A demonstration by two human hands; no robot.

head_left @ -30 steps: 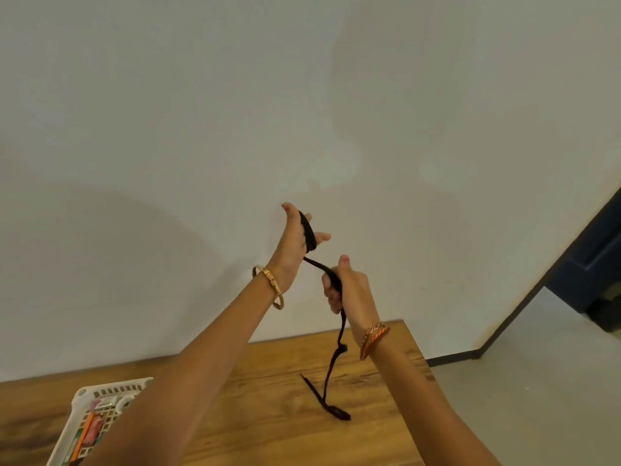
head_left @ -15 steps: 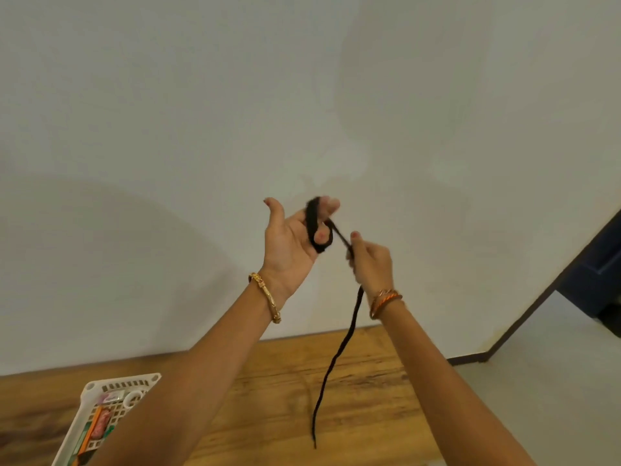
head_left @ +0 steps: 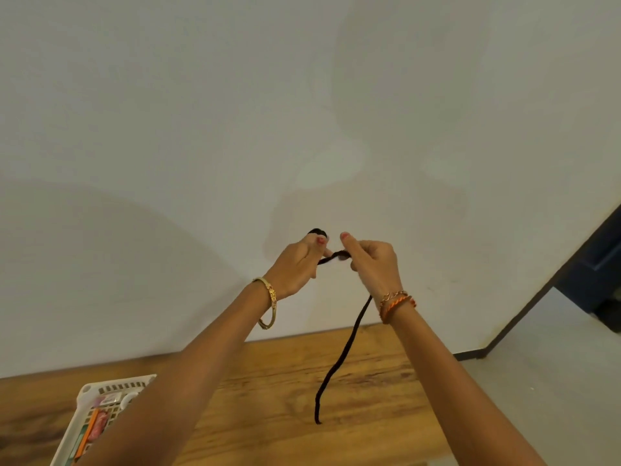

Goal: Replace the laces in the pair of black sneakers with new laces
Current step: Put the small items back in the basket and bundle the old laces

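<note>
Since half a second ago, left hand (head_left: 295, 264) is turning from palm-up to back-of-hand toward the camera, fingers curling in; right hand (head_left: 373, 260) is staying close beside it at the same height. Left hand is gripping the coiled part of the thin black fabric shoelace (head_left: 339, 358), with a bit of the coil showing above the fingertips. Right hand is pinching the lace just beside the left, thumb up, fingers curled round the strand. Short stretch of lace is running between the two hands; the rest is hanging from under the right hand, free end dangling over the brown wood-grain desk (head_left: 268, 398), not clearly touching it. Gold bangle (head_left: 270, 302) is sitting on the left wrist, orange thread-and-chain bracelets (head_left: 395, 302) on the right. White perforated plastic basket (head_left: 100, 391) with small items inside is sitting on the desk at lower left, partly behind the left forearm. Plain white wall is filling the background.
</note>
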